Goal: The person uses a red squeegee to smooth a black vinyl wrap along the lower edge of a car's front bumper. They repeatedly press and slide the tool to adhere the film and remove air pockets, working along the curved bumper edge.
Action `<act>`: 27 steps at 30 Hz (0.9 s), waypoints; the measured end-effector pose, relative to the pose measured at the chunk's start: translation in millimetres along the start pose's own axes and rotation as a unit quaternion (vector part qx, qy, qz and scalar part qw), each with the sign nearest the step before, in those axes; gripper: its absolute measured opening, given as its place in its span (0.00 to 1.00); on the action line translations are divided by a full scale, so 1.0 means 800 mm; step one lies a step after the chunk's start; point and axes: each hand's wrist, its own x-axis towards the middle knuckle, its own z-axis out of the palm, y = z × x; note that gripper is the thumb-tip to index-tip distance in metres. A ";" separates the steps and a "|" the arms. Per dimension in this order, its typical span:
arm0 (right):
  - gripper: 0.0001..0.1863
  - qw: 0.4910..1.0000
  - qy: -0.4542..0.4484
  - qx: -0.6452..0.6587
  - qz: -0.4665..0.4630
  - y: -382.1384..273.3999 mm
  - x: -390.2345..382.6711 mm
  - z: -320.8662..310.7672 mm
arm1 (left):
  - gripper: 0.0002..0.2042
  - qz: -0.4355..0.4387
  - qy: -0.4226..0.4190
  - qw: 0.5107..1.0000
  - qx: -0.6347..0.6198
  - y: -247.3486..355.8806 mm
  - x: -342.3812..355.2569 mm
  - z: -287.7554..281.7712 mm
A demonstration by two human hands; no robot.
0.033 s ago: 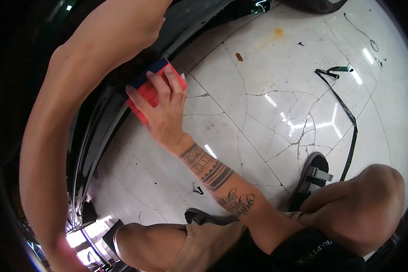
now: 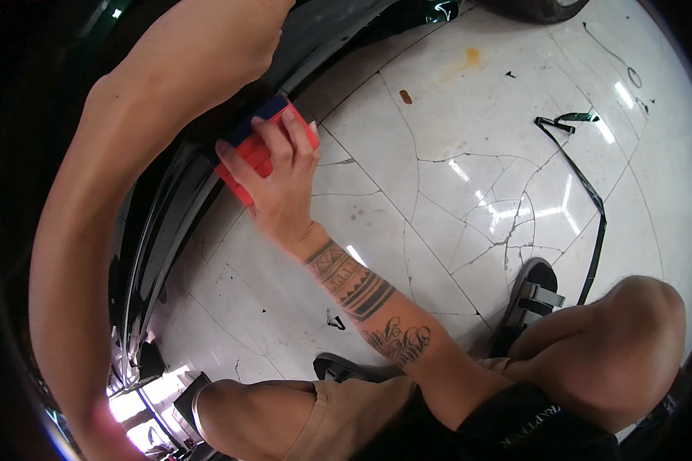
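Gripping red-and-blue block (image 2: pixel 255 158) with right hand (image 2: pixel 287 192), thumb to the left, other fingers spread across the red face. Holding it at the lower edge of glossy dark car panel (image 2: pixel 178 192), blue side toward the bodywork; can't tell touching from just beside. Running left arm (image 2: pixel 77 230) up the left side and out past the top border; can't tell left hand's state, being out of view. Tight on the panel side, between left arm and bodywork. Much more room to the right, over white tiled floor (image 2: pixel 454 300), out to long black strip (image 2: pixel 601 230), well apart from the block. Note tyre (image 2: pixel 546 9) at the top edge, also well apart, plus cracks and tile joints across the floor. Bounded below by left knee (image 2: pixel 234 415) and right knee (image 2: pixel 638 338), with right sandal (image 2: pixel 532 292) and left sandal (image 2: pixel 334 367) on the tiles.
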 end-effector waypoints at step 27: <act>0.17 0.986 0.147 -0.077 -0.010 0.268 0.242 -0.073 | 0.08 -0.181 -0.151 0.969 -0.068 0.016 0.018 -0.021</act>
